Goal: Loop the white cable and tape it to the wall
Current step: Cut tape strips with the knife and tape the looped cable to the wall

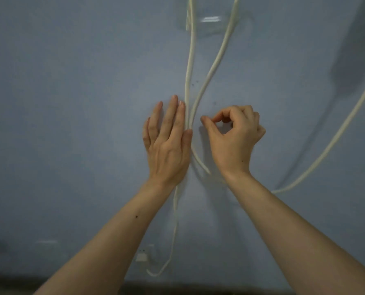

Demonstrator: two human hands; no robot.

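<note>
The step in hand appears to be fixing the gathered strands of the white cable (189, 67) against the wall (71, 81); whether tape is already laid over them cannot be told, since no strip is plainly visible at the crossing. The cable hangs down the wall in two strands that converge just beside the left hand (166, 143), pass together behind its thumb side, then part: one strand drops below the left wrist toward a wall socket (142, 255) low on the wall, the other curves away under the right hand (233, 135) and swings out right of the cable crossing in a wide slack bow. The left hand lies flat on the wall immediately left of the crossing, fingers straight and close together, the thumb resting against the paired strands and seemingly pinning them. The right hand is held just right of the crossing, its forefinger and thumb brought together in a pinch with the tips pointing toward the cable, the remaining fingers curled; it may hold a tape end or be pressing an edge, but nothing can be made out between the tips. Both forearms reach up and forward, bare. A transparent patch (211, 20), possibly tape, shows far above the crossing over both strands. Judged next requirement: keep the strands pinned by the thumb while tape is drawn across both and smoothed onto bare wall either side.
</note>
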